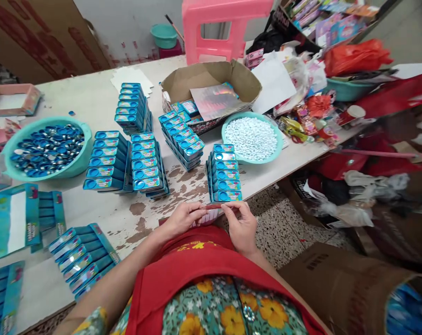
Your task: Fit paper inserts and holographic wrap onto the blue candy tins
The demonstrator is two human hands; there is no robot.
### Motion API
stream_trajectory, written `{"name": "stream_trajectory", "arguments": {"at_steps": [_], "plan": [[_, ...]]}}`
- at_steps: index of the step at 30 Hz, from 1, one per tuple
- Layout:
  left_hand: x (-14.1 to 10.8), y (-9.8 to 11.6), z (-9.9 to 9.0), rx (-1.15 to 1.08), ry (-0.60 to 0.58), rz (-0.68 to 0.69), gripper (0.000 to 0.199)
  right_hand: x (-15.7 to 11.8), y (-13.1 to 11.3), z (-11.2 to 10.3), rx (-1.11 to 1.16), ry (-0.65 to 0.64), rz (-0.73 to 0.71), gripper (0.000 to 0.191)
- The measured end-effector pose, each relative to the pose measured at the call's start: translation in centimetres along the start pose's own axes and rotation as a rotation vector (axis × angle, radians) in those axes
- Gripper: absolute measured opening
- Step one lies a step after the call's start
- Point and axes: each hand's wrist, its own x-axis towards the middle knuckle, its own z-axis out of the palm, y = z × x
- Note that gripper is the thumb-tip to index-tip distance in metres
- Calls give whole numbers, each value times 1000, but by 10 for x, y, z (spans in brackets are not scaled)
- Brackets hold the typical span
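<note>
My left hand [186, 217] and my right hand [240, 225] come together at the table's front edge, just above the red apron. Between their fingertips is a thin reddish-brown strip [213, 205], with a pale, lined piece [211, 216] hanging under it; its kind is unclear. Both hands pinch it, thumbs against fingers. Just beyond the right hand stands a row of small blue boxes [228, 174] with round blue tops. More stacks of blue boxes [144, 160] stand farther left.
A teal basin [85, 135] of blue and silver caps stands left, and a basin [280, 151] of pale blue tablets right. Behind them sits a cardboard box [211, 70]. Blue display trays [32, 218] lie at left. A pink stool [228, 11] stands at the back; wrappers clutter the right.
</note>
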Motion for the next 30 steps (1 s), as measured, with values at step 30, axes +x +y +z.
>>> {"name": "stream_trajectory", "arguments": {"at_steps": [30], "plan": [[59, -8, 34, 881, 120, -135, 32, 41, 58, 6, 140, 297, 274, 29]]}}
